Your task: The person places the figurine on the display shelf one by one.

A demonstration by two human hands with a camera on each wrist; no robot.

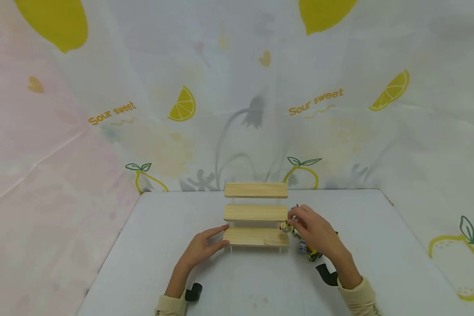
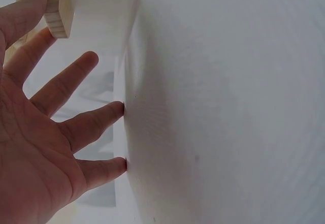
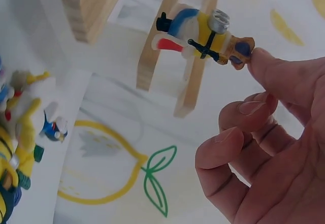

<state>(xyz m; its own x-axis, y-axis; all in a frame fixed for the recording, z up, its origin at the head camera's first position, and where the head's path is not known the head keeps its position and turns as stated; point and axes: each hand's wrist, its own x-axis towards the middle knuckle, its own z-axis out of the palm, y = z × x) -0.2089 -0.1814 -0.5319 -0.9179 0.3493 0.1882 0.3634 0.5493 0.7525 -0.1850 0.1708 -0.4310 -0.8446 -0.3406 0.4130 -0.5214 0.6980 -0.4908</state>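
Observation:
A three-tier wooden display stand (image 1: 256, 237) with clear supports stands in the middle of the table. My left hand (image 1: 201, 249) holds the left end of its lowest board between thumb and index finger. In the left wrist view the other fingers spread out, two tips at the white tabletop. My right hand (image 1: 317, 230) pinches a small toy figurine (image 3: 205, 33) at its brown, blue-spotted end. The figurine has yellow, blue, white and red parts and a silver piece. From the head, the figurine overlaps the right end of the lowest board.
Several more toy figurines (image 3: 23, 117) cluster on the table right of the stand, partly behind my right hand in the head view. Black curved pieces (image 1: 327, 275) sit by both wrists. A lemon-printed cloth (image 1: 237, 87) hangs behind the white table (image 1: 162, 219).

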